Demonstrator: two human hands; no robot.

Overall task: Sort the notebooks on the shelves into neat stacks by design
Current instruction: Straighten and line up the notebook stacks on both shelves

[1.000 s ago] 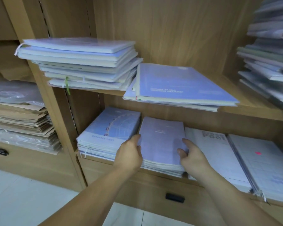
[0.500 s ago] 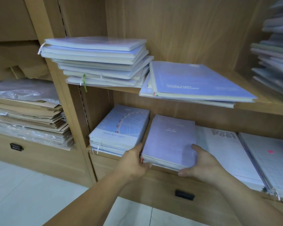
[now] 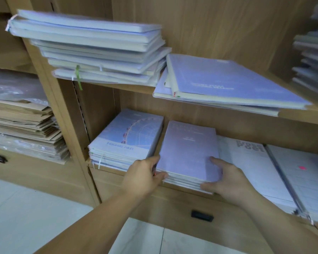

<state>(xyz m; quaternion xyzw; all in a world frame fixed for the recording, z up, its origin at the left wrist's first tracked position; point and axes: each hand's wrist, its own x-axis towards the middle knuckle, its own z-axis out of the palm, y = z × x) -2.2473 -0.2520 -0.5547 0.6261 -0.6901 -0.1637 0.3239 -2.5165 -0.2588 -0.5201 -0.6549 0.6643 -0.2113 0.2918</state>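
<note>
- The left hand grips the near-left corner of the lilac stack. Its thumb lies on the top cover and its fingers curl round the front edge.
- The right hand grips the near-right corner. Its thumb is laid flat on the cover and its fingers wrap the front edge below.
- The lilac stack lies flat between the two hands and reaches away from them. Its long axis runs from the front edge into the lower bay of the wooden shelf unit, with the far end leaning slightly right.
- Just beside it on the left is the ferris-wheel stack, lying along much the same line.
- On its right are the white notebooks with large grey lettering, partly hidden by the right hand.
- Above, the upper board carries a tall, uneven pile and a large lilac notebook.
</note>
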